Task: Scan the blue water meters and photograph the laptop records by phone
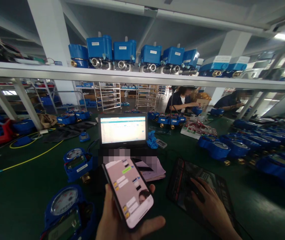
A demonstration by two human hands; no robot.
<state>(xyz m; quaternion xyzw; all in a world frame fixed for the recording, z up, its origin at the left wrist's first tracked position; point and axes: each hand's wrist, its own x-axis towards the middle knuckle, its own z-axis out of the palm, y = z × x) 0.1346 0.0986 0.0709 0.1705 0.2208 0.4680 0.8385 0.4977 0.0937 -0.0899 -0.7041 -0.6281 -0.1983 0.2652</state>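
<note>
A smartphone [129, 195] showing a chat screen lies tilted in my left hand [113, 220], whose fingers wrap round its edges from behind. My right hand [211, 206] rests over a black computer mouse [197, 191], which its fingers partly cover. Beneath the mouse is a dark printed mouse pad [181, 173]. Behind the phone stands an open laptop [123, 130] with a bright page on its screen; its keyboard is mostly hidden. Pink papers [156, 171] lie between phone and laptop. Left of the phone sit a blue water meter [78, 166] and a nearer, opened one [64, 203].
Several blue meters [215, 148] line the right side of the green bench [27, 190]. A shelf [122, 76] crosses above, bearing blue-boxed valves [124, 51]. A yellow cable [39, 156] lies at left. Two people work across the bench, one in a dark top [175, 101].
</note>
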